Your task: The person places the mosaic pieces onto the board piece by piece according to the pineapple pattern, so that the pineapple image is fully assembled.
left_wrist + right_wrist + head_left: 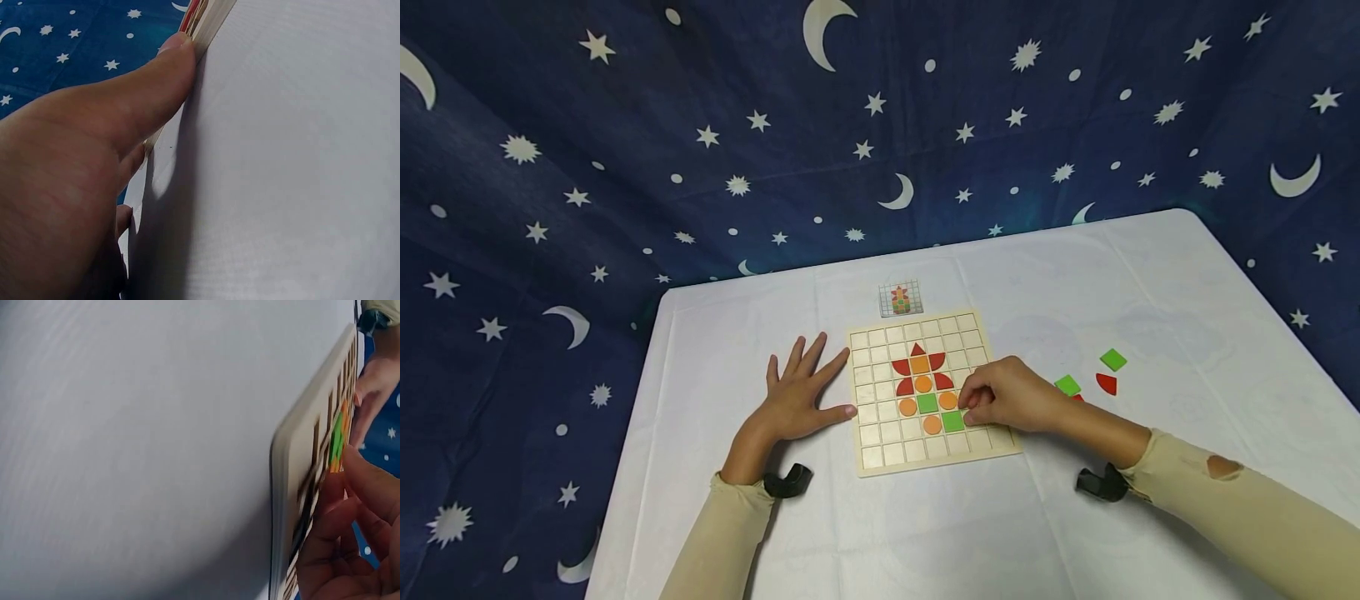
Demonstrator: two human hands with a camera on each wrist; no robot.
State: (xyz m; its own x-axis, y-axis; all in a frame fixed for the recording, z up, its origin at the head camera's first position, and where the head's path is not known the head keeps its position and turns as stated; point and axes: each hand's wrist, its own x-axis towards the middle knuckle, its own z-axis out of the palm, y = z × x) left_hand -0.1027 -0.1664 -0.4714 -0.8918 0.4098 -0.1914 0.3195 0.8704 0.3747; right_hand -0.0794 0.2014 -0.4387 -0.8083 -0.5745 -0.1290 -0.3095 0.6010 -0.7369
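A square wooden grid board [880, 456] lies on the white table, partly filled with red, orange and green pieces such as an orange square [919, 364] and a green square [928, 403]. My left hand [793, 404] lies spread on the table, its thumb and index fingertip at the board's left edge. In the left wrist view the thumb [144, 87] presses against the board's side. Over the lower right of the grid, my right hand [1011, 392] bends its fingers to a pinch beside another green square [953, 421]. An orange piece [335, 465] shows at its fingertips, mostly covered.
Behind the board stands a small pattern card [901, 298] with a similar figure. To the right lie loose green squares [1113, 360] and a red quarter-round [1107, 383], another red piece half hidden by the right forearm. A starry dark blue cloth [880, 167] hangs behind the table.
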